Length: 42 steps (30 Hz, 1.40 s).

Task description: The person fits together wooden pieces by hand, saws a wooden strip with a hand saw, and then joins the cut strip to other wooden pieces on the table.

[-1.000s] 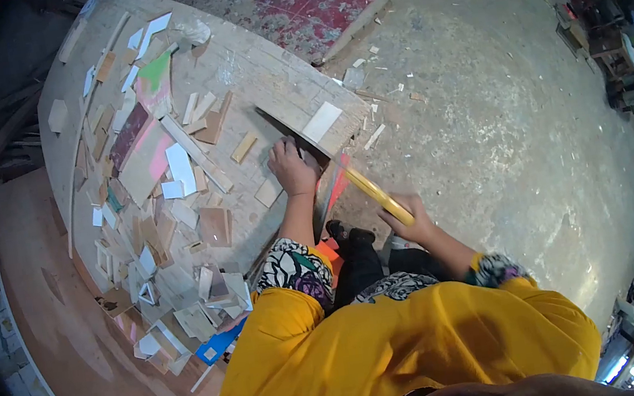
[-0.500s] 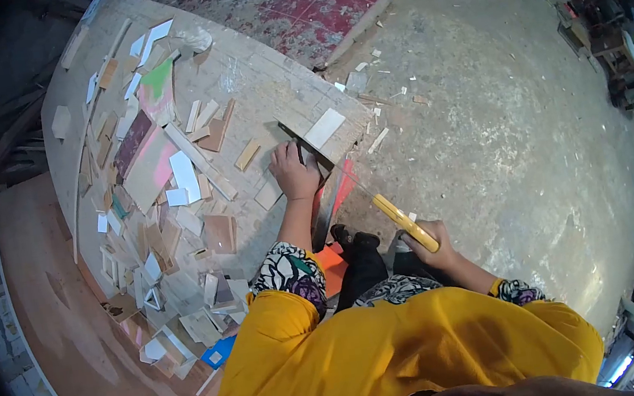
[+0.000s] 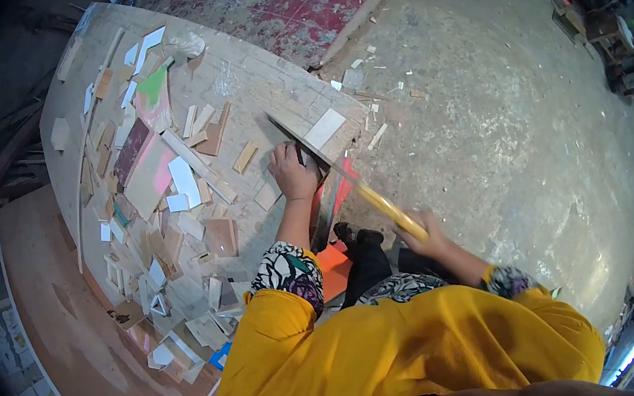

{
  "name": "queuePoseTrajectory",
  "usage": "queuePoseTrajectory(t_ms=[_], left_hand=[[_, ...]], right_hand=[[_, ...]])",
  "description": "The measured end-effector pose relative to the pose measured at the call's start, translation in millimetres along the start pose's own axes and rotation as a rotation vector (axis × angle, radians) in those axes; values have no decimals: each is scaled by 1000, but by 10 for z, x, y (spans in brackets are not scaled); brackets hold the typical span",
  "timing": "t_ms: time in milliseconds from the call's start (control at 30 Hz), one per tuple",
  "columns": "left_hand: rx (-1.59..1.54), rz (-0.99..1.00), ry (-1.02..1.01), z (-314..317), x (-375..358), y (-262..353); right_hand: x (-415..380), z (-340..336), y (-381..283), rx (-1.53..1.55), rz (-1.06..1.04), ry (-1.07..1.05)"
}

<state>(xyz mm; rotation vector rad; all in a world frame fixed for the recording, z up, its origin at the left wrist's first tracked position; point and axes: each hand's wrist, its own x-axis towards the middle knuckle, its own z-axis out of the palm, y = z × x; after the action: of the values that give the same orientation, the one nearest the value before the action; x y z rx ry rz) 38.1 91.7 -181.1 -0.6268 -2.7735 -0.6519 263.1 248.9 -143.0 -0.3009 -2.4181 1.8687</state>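
A saw with a long thin dark blade point(image 3: 298, 138) and a yellow handle point(image 3: 390, 209) lies slantwise over the table's corner. My right hand point(image 3: 426, 234) is closed round the lower end of the handle, slightly blurred. Just left of the blade, my left hand point(image 3: 292, 171) presses on a dark piece point(image 3: 312, 168) at the table edge; its fingers are bent over it, and the underside is hidden. Beyond the blade is a pale rectangular block point(image 3: 323, 128). A small wood block point(image 3: 245, 156) sits left of my left hand.
Many wood and white offcuts point(image 3: 220, 237) cover the left of the worktable point(image 3: 254, 71). A red-pink piece point(image 3: 343, 183) and an orange one point(image 3: 334, 269) are below the table edge. Scraps dot the concrete floor point(image 3: 481, 114); cluttered shelves stand far right.
My right hand has moved up and left with the saw, and the blade reaches farther over the table. My left hand stays in nearly the same place.
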Motion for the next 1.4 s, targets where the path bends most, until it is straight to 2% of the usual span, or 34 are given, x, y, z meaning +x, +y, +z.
queuePoseTrajectory(t_ms=[67,133,233,267,367,433,467,567,667,867,933,967,1033,1200,1267,1300,1400], left_hand=[[-32,35,-86,-54,-12,33],[21,12,-55,34,48,-62],[40,-50,4,57,-9,-62],[11,-94,63,64,19,-28],[18,-98,52,37,24,-5],[17,-102,80,49,20,-10],[-25,-107,72,30,23,5],[-74,-111,45,39,1,-61],[-154,-16,155,-67,-30,-106],[-219,38,114,-650,-692,-270],[-226,79,-13,-811,-964,-293],[-228,78,-11,-865,-1052,-327],[-297,127,-93,-951,-1176,-414],[-277,34,-82,-1068,-1166,-455],[-276,12,-55,-1046,-1149,-457],[-271,1,-30,-1032,-1118,-472],[-227,37,1,-955,-1100,-540]], right_hand=[[313,119,42,-3,7,10],[397,182,73,50,-117,66],[-102,41,42,70,22,35],[-258,10,92,64,7,21],[-354,-90,76,46,39,-28],[-206,-182,-1,176,104,23],[-135,-211,-113,315,202,134],[-112,-449,-301,319,209,202],[-89,-658,-297,189,106,263],[83,-742,-372,-95,-32,287],[198,-681,-444,-211,-129,280],[276,-645,-456,-213,-130,280],[489,-556,-435,-347,-203,245],[1254,-329,-493,-422,-373,169],[1604,-240,-629,-495,-548,117],[1783,-207,-642,-490,-565,101],[2303,-18,-558,-750,-556,1]])
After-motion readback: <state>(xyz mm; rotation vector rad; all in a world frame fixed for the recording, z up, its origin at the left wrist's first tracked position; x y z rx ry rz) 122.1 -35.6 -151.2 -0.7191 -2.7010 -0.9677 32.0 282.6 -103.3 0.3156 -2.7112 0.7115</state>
